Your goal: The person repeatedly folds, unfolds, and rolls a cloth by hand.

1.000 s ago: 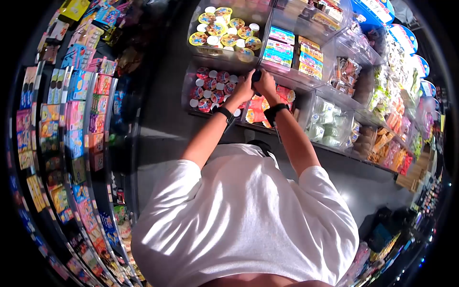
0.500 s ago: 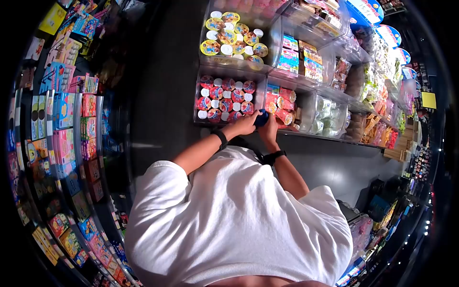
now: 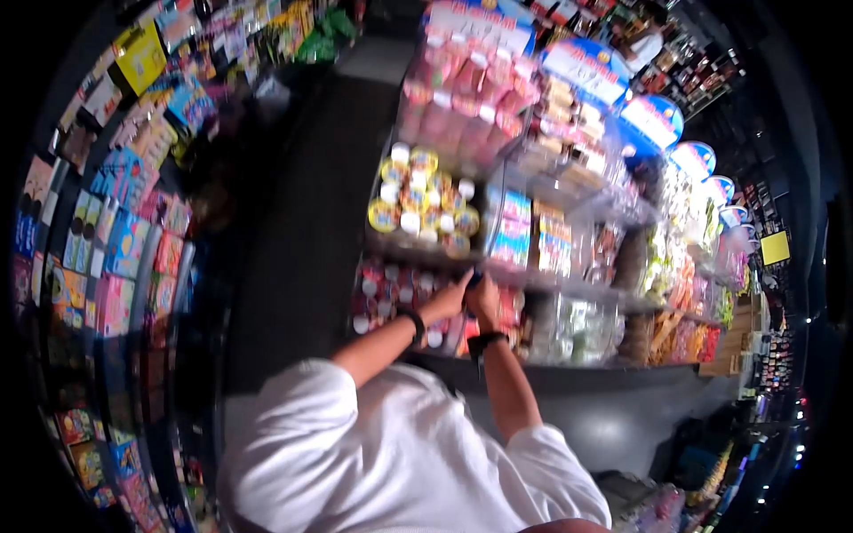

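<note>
My left hand (image 3: 444, 304) and my right hand (image 3: 482, 300) meet in front of me, over the lower row of the candy display. Between their fingers is a small dark blue object (image 3: 474, 279), mostly covered and blurred, so its kind is unclear. Both hands are closed around it. Below them to the left, a clear bin holds red-labelled cups with white lids (image 3: 391, 289). Just right of my hands lie red packages (image 3: 510, 306). Beyond, a bin holds yellow-lidded cups (image 3: 413, 200).
More clear bins with packets (image 3: 597, 320) stretch to the right. Blue-and-white price signs (image 3: 586, 69) stand along the top. Shelves of boxed goods (image 3: 115, 302) line the left side. A dark floor strip (image 3: 280, 222) runs between.
My view has tilted up, so the display sits lower and its upper bins and signs show. My hands have moved slightly forward and left over the bins, still holding the dark blue object.
</note>
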The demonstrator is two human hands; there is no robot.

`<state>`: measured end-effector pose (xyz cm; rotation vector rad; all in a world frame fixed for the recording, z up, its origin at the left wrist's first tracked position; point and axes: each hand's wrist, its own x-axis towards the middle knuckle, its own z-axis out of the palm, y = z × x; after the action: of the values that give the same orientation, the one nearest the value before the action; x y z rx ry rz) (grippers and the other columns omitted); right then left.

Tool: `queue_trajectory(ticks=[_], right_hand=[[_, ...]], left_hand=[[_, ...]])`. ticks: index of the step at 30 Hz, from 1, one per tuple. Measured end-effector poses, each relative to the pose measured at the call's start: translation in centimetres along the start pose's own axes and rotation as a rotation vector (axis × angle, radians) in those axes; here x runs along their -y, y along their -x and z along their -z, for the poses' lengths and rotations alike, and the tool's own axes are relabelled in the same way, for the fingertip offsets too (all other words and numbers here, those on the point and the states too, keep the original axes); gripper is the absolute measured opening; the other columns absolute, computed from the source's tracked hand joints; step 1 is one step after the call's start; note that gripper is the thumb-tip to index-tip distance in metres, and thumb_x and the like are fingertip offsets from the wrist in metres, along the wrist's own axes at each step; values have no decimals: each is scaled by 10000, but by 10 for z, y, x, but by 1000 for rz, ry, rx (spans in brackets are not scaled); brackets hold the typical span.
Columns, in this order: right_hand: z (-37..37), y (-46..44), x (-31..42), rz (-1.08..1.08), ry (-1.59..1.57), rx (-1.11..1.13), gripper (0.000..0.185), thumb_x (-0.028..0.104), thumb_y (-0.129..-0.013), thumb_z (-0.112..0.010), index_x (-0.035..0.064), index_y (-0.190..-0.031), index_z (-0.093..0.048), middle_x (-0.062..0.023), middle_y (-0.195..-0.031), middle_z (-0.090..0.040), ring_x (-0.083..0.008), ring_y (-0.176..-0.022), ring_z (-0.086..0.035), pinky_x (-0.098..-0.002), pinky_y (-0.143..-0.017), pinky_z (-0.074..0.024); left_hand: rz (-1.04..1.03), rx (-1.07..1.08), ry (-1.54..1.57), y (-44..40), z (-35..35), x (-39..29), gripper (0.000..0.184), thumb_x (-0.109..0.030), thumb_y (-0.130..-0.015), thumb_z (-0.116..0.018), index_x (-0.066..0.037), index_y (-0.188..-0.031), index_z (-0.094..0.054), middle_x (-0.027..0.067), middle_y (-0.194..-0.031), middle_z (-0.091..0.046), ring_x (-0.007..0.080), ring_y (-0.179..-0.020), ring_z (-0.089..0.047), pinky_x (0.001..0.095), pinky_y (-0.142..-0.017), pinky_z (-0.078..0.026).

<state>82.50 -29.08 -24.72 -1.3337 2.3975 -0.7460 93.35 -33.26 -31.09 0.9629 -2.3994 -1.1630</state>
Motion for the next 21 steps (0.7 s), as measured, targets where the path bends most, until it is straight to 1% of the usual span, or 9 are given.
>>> queue_trajectory(ticks=[2, 4, 7, 8, 10, 12, 14, 19, 21], right_hand=[[-7, -5, -2, 4, 44, -62, 430, 339, -789, -711, 12, -1006, -536, -281, -863, -671, -471, -811, -651, -547, -701, -521], [-18, -1, -14, -21, 91, -88, 472, 315, -743, -744, 5, -1011, -510, -278, -852, -667, -463, -795, -655, -537, -699, -529], [-14, 16, -22, 33, 134, 5, 522, 239, -677, -787, -8, -1016, -476, -284, -824, -659, -458, -775, -656, -525, -681, -539], [1, 28, -13, 49, 121, 80, 543, 222, -656, -806, -7, -1018, -472, -278, -814, -659, -460, -768, -656, -523, -675, -539], [17, 50, 3, -54, 147, 189, 550, 213, -645, -820, -6, -1014, -476, -270, -799, -660, -462, -761, -657, -525, -668, -533], [5, 76, -15, -6, 135, 157, 572, 232, -646, -830, 4, -1035, -479, -269, -821, -664, -459, -793, -660, -520, -686, -530], [1, 103, -27, -51, 166, 236, 580, 291, -686, -811, 13, -1063, -469, -281, -877, -664, -461, -863, -656, -517, -741, -523], [-13, 145, -47, -3, 288, 352, 546, 254, -729, -746, -40, -1080, -448, -294, -875, -656, -472, -848, -646, -530, -732, -518], [-13, 145, -36, -71, 311, 359, 530, 234, -741, -738, -19, -1111, -453, -267, -929, -658, -451, -870, -649, -519, -743, -526]], left_hand=[[-46, 25, -147, -16, 3, 5, 785, -22, -816, -541, -128, -1526, -223, 345, -904, -651, 493, -857, -648, 559, -959, -435], [-7, 39, -78, -11, 15, -4, 718, -59, -792, -620, -93, -1443, -319, 305, -875, -670, 467, -847, -659, 549, -928, -427], [-203, -52, -107, 1, 5, 9, 627, -65, -784, -653, -54, -1346, -376, 303, -895, -668, 469, -862, -659, 559, -809, -490], [-71, 113, 2, 7, 12, 2, 605, -78, -786, -656, -32, -1329, -393, 304, -921, -666, 456, -876, -663, 526, -768, -518], [9, 227, -32, 15, -5, 15, 646, -34, -757, -639, -94, -1353, -398, 286, -1001, -656, 471, -941, -636, 529, -788, -517], [16, 330, -95, 34, 16, -5, 599, -126, -773, -644, -112, -1339, -446, 273, -1036, -655, 449, -972, -637, 521, -808, -519], [-14, 520, -142, 49, 29, -15, 579, -139, -764, -638, -58, -1319, -495, 234, -1109, -654, 412, -1040, -633, 497, -842, -524], [-19, 464, 52, 97, -23, 14, 539, -141, -768, -601, -99, -1299, -516, 217, -1146, -651, 407, -1058, -625, 495, -890, -502], [22, 461, 66, 111, 21, -9, 528, -149, -771, -590, -86, -1290, -514, 215, -1117, -659, 414, -1067, -616, 518, -895, -491]])
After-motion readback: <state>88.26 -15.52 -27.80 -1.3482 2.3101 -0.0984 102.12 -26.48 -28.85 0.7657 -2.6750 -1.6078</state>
